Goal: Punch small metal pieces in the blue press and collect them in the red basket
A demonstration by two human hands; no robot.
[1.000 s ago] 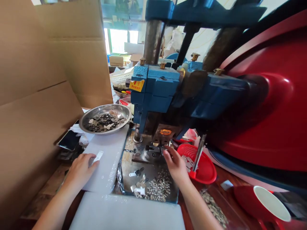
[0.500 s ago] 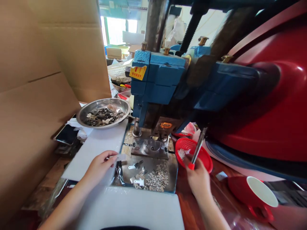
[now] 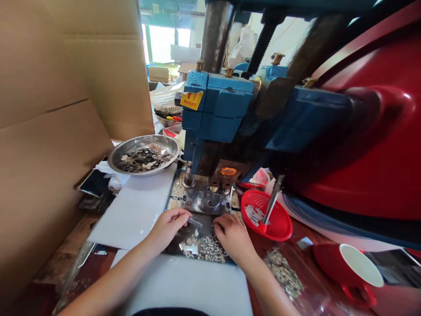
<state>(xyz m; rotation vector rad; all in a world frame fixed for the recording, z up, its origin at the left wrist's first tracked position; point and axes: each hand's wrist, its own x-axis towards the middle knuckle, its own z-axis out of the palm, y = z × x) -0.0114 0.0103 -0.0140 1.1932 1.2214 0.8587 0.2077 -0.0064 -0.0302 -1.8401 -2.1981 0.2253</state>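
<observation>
My left hand (image 3: pixel 171 226) pinches a small flat metal piece (image 3: pixel 196 223) between thumb and fingertips, just in front of the press's die (image 3: pixel 209 199). My right hand (image 3: pixel 233 236) rests at the right side of the metal plate (image 3: pixel 207 221), its fingers curled inward. Whatever its fingertips hold, if anything, is hidden. Between the hands, small shiny metal bits (image 3: pixel 210 249) lie scattered on the plate beside a few flat metal pieces (image 3: pixel 190 249). Above the die stands the blue press head (image 3: pixel 219 107), its punch raised.
A steel bowl of flat metal parts (image 3: pixel 113 164) sits at left. At right are a red basket (image 3: pixel 285 226) with flat pieces, a lever (image 3: pixel 273 199) rising over it, a pile of metal bits (image 3: pixel 284 272) and a red mug (image 3: pixel 329 263). A large red wheel (image 3: pixel 368 145) fills the right.
My right hand has moved left from the red basket and the lever's end to the plate. My left hand has shifted right, over the plate, with a flat piece in its fingers.
</observation>
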